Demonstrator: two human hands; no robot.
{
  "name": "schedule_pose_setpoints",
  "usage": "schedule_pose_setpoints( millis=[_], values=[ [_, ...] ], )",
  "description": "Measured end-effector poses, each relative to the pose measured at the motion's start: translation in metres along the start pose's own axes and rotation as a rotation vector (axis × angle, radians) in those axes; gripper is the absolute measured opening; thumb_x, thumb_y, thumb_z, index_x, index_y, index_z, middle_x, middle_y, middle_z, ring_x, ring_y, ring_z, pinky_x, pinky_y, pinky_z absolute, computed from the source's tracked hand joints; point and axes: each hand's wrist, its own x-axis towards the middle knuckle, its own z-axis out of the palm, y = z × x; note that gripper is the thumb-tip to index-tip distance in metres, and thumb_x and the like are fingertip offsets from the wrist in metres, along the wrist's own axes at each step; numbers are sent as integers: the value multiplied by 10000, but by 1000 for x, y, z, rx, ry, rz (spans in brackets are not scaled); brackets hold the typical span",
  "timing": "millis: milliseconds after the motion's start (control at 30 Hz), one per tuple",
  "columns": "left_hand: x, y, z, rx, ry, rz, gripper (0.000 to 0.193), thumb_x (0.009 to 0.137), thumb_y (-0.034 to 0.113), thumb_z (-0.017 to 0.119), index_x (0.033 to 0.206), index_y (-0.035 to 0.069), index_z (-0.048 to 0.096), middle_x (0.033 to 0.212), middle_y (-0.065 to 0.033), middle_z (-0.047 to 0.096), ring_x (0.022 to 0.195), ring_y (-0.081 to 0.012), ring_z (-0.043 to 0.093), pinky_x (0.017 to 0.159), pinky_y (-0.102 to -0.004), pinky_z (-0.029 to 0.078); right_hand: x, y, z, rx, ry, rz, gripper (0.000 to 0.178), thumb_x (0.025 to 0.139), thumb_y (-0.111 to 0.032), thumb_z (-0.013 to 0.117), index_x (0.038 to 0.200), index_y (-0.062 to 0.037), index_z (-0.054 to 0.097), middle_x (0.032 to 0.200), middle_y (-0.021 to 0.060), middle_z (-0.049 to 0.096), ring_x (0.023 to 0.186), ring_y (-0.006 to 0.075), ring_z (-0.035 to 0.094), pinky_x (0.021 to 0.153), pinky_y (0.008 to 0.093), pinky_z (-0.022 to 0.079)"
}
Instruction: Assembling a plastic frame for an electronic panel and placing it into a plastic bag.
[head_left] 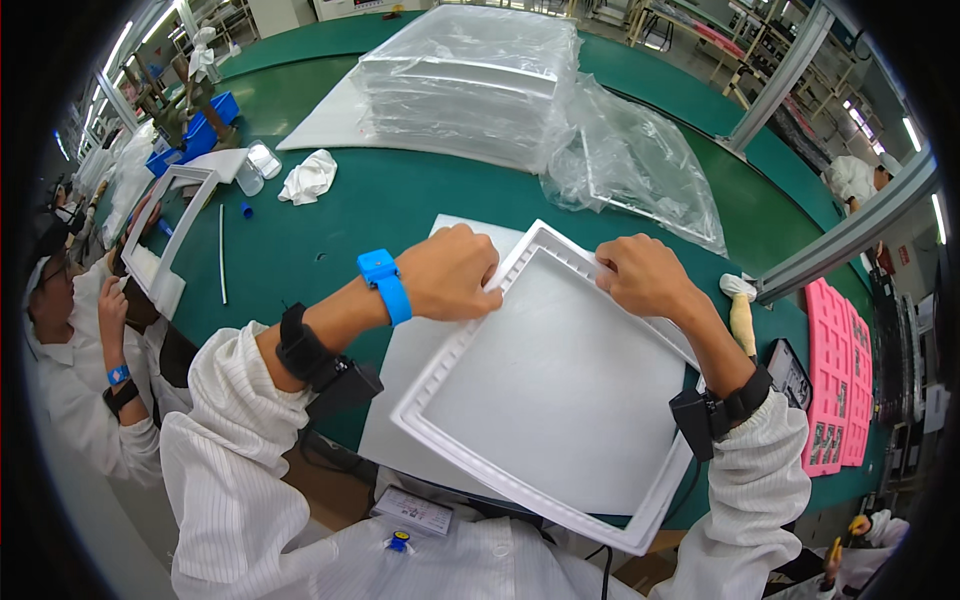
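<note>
Frame in white plastic (pixel 452 350), rectangular with ribbed rails, lies skewed over a flat white sheet (pixel 395 445) on the smooth green tabletop (pixel 350 245). It sits mostly between my hands and body, one corner pointing away; long axis uncertain through lens bend. My left hand (pixel 452 272), curled, pinches its left rail; my right hand (pixel 645 275), also curled, meets the far rail, grip unclear. Both about equally near that corner.
</note>
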Motion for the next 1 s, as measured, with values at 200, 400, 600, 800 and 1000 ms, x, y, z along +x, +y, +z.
schedule_pose_setpoints(
  millis=[200,400,600,800,1000],
  values=[
    [-13,-8,7,-115,-216,-124,386,859,341,706,698,-7,665,643,-144,663,541,-256,634,571,-353,511,0,-12,21,-69,28,-74,166,859,-163,664,905,-7,694,885,193,696,873,411,664,778,475,524],
    [17,-44,37,-530,205,-176,361,966,337,623,1025,-8,713,836,-107,717,605,-149,627,589,-316,501,16,-20,30,401,176,-196,264,912,-214,630,960,31,714,854,211,691,815,369,676,758,444,519],
    [38,-39,46,-710,141,-248,330,936,313,680,1006,-2,750,808,-96,714,639,-137,621,618,-274,497,35,-25,41,665,166,-21,368,919,-318,655,862,42,704,730,131,653,697,233,621,680,367,486],
    [38,-40,48,-776,151,-297,297,917,294,707,966,4,754,737,-62,688,617,-111,594,605,-254,480,44,-21,46,798,91,59,401,883,-371,705,758,7,656,679,51,584,661,141,525,622,314,423],
    [38,-37,47,-776,189,-279,270,917,255,703,927,-12,743,718,-43,673,617,-80,570,577,-233,457,45,-30,45,819,107,132,400,866,-350,729,702,2,631,633,38,563,621,131,509,592,312,412]
  ],
)
